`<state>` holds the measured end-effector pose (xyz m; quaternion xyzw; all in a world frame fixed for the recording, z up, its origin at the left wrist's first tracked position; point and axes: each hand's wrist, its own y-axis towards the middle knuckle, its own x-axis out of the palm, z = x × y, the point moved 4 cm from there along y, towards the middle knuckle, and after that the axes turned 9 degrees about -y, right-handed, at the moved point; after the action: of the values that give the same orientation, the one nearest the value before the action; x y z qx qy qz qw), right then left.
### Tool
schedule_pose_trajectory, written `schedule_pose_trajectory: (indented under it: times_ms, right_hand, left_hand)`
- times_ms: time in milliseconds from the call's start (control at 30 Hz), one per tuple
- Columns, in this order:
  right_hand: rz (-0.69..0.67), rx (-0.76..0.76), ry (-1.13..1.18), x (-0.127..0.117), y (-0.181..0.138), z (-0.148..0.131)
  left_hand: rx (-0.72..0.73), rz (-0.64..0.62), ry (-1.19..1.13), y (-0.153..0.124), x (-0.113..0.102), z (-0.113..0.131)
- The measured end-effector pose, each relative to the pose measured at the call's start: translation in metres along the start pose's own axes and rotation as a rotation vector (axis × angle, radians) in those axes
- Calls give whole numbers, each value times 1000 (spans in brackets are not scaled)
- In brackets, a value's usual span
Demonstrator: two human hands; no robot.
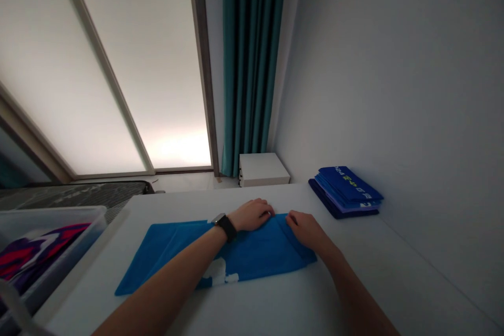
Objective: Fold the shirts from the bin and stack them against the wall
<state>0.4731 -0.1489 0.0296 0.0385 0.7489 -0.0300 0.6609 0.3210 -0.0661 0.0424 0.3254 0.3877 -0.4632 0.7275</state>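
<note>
A bright blue cloth [252, 254] with a white print lies flat on the white table [275, 304]. My left hand [252, 214], with a black watch on the wrist, rests at the cloth's far edge with fingers curled on the fabric. My right hand [307, 230] lies close beside it on the cloth's far right corner, fingers bent and pinching the edge. Both forearms stretch across the cloth.
A stack of folded blue cloths [346, 191] sits at the table's far right by the wall. A clear plastic bin [47, 252] with pink and purple fabric stands at the left. Beyond are a small white cabinet [262, 169], a teal curtain [252, 63] and frosted sliding doors.
</note>
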Motion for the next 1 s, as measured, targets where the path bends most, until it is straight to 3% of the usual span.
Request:
schedule_pose_trajectory:
  times_ms: [167,633,1000]
  right_hand:
    - [-14,-3,10,6,0,3]
    - [6,1,-117,-9,-12,-21]
    - [88,27,-206,14,-54,-23]
  left_hand:
    - [63,-64,-138,21,10,2]
    - [39,25,-235,17,19,-8]
    - [46,23,-202,19,23,-9]
